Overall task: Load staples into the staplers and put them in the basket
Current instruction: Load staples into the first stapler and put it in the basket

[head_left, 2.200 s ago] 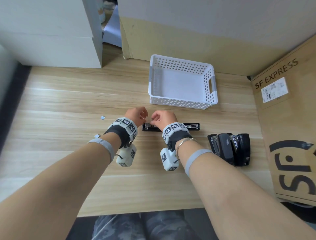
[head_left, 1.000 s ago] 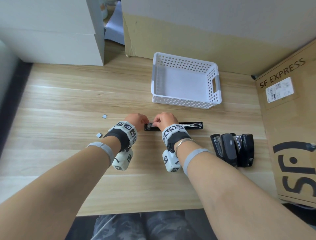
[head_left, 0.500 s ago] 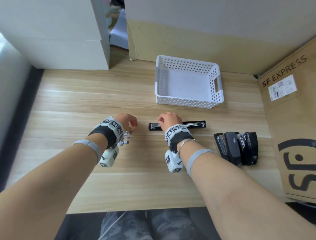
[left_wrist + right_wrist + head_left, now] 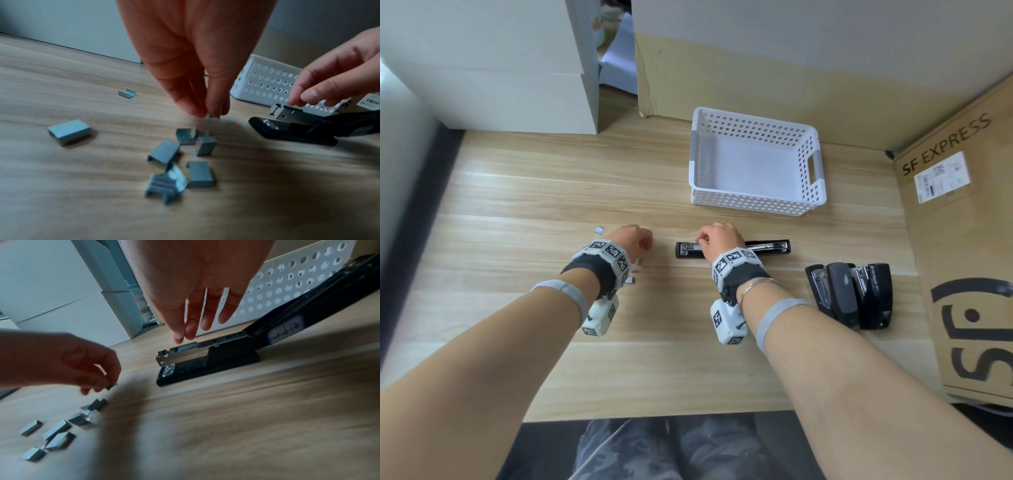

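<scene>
A black stapler [image 4: 767, 247] lies opened flat on the wooden table, its metal magazine [image 4: 185, 352] exposed. My right hand [image 4: 719, 238] hovers just over the magazine's front end with relaxed fingers [image 4: 191, 331] and holds nothing. To the left, my left hand [image 4: 631, 240] pinches a small staple strip [image 4: 207, 119] between its fingertips, just above a pile of several staple strips [image 4: 164, 152] on the table. The white perforated basket [image 4: 753, 205] stands empty behind the stapler. Two more black staplers [image 4: 849, 294] lie side by side at the right.
A loose staple strip [image 4: 599, 230] lies left of my left hand. A cardboard SF EXPRESS box [image 4: 962, 240] borders the table on the right. White boxes [image 4: 500, 68] and a cardboard panel [image 4: 756, 85] stand along the back.
My left hand has left the stapler, moved left to the staple pile and taken a small strip. My right hand stays at the stapler's front end.
</scene>
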A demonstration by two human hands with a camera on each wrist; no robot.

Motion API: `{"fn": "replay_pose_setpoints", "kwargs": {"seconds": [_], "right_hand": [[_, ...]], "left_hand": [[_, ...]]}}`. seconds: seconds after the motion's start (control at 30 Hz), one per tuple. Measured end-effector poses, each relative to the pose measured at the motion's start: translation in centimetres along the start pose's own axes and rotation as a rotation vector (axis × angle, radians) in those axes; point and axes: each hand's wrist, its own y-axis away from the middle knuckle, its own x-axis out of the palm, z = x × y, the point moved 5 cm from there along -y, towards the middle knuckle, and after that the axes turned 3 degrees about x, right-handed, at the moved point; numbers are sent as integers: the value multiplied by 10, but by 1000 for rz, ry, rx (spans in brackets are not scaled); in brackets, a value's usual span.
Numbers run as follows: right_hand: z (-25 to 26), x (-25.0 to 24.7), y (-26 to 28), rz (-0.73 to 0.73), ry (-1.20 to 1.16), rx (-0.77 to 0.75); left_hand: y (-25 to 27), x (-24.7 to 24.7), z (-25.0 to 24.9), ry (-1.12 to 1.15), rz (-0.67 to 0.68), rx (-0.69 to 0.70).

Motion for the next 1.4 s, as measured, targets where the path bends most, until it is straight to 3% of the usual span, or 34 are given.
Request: {"fn": "replay_pose_setpoints", "kwargs": {"seconds": [0.23,0.6,1.0,1.4], "right_hand": [[7,-1,-2,82,-168,-37],[10,-10,-9,146,-345,12],[11,-3,-3,101,9,-94],[13,4,-10,142,65,-103]], "left_hand": [[-11,-9,-36,358,-152,127],[-21,-14,-61,402,-258,195],[-22,15,-47,112,-54,89],[-23,23,-46,87,-42,83]]}}
